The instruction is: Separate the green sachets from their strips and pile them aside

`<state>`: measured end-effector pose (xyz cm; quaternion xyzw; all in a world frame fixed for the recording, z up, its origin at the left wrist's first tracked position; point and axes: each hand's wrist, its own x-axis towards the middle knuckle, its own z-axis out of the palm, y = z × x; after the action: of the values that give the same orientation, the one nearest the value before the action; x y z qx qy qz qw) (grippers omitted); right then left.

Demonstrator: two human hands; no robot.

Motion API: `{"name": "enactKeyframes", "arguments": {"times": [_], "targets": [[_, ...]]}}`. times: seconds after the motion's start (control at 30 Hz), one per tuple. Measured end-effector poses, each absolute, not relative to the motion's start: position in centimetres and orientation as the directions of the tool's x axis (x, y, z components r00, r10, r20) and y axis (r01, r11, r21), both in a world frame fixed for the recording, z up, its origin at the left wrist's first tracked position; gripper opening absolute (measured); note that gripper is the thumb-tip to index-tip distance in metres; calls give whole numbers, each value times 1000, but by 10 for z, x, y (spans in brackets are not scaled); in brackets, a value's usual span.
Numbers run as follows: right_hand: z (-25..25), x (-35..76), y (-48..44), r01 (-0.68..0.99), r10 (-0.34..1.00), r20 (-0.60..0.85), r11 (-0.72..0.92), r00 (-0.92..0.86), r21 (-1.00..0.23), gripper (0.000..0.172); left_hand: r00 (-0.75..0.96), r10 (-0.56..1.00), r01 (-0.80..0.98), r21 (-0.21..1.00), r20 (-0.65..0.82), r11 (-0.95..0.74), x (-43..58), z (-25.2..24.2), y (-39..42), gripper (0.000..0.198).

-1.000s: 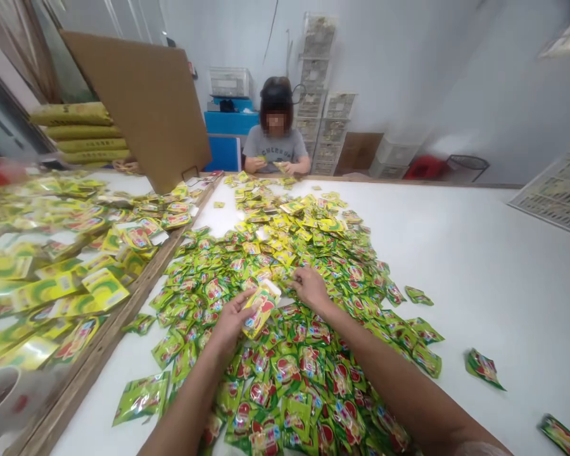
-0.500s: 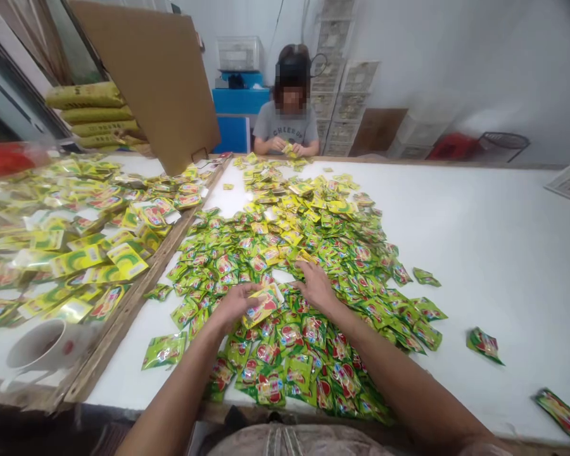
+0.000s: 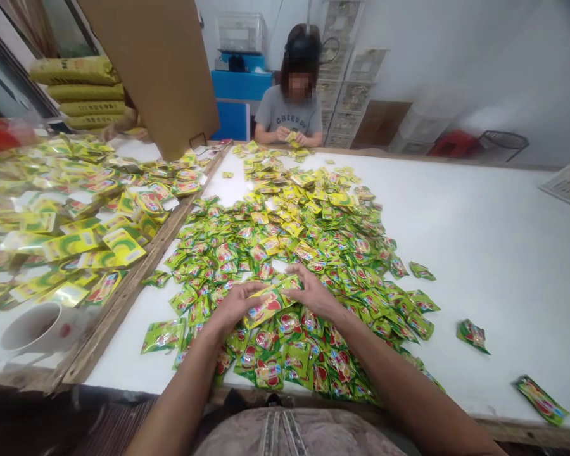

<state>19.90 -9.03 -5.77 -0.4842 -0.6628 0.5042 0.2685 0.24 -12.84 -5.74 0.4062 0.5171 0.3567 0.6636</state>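
Possible faults, left to right. At far left, a white mug (image 3: 35,329) stands near the front edge of the worktop (image 3: 479,253), close to a heap of yellow cartons (image 3: 123,246); a wide swing of the left arm might tip it. At centre, the hand-held carton (image 3: 265,308) may buckle if the left thumb presses too hard on its thin card. At its right end, the green packet (image 3: 291,285), soft and glossy, could fold or catch against the carton's edge if brought up askew. Farther right, a lone packet (image 3: 542,399) near the front edge could be brushed off by the right forearm.

Positions, left to right. The left hand (image 3: 234,305) grips the hand-held carton at its left end, thumb across the printed face; the carton slants up to the right, above the packet pile (image 3: 342,253). The green packet meets its right end; whether any part lies inside cannot be told. The right hand (image 3: 316,294) pinches this packet, which lies just left of its palm.
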Motion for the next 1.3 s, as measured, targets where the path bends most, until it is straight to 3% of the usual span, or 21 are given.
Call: {"name": "enactKeyframes", "arguments": {"times": [0.13, 0.23, 0.4, 0.57, 0.8, 0.97, 1.17, 1.3], "targets": [[-59, 193, -92, 588, 937, -177, 36, -301, -808, 32, 216, 901, -85, 912, -376, 401, 1, -60, -130, 45], [-57, 197, -91, 625, 967, -159, 0, -199, -781, 36, 197, 896, -100, 901, -397, 421, -2, -68, -129, 50], [-51, 200, -92, 499, 960, -114, 30, -257, -866, 30, 186, 896, -82, 903, -403, 423, -2, -73, -125, 54], [-57, 190, -90, 484, 961, -33, 109, -276, -868, 26, 211, 914, -116, 920, -346, 375, -3, -69, -126, 48], [-62, 191, -86, 414, 933, -76, 82, -352, -907, 28, 209, 922, -120, 927, -326, 355, -1, -64, -127, 43], [-56, 189, -89, 247, 971, -32, 29, -238, -969, 32, 139, 936, -212, 914, -323, 347, 4, -70, -124, 50], [-53, 181, -92, 293, 975, 22, 87, -219, -952, 27, 49, 930, -309, 880, -364, 361, 5, -70, -124, 54], [-54, 186, -87, 262, 976, -37, 21, -215, -965, 32, 56, 928, -329, 870, -369, 366, 5, -66, -125, 54]]}}
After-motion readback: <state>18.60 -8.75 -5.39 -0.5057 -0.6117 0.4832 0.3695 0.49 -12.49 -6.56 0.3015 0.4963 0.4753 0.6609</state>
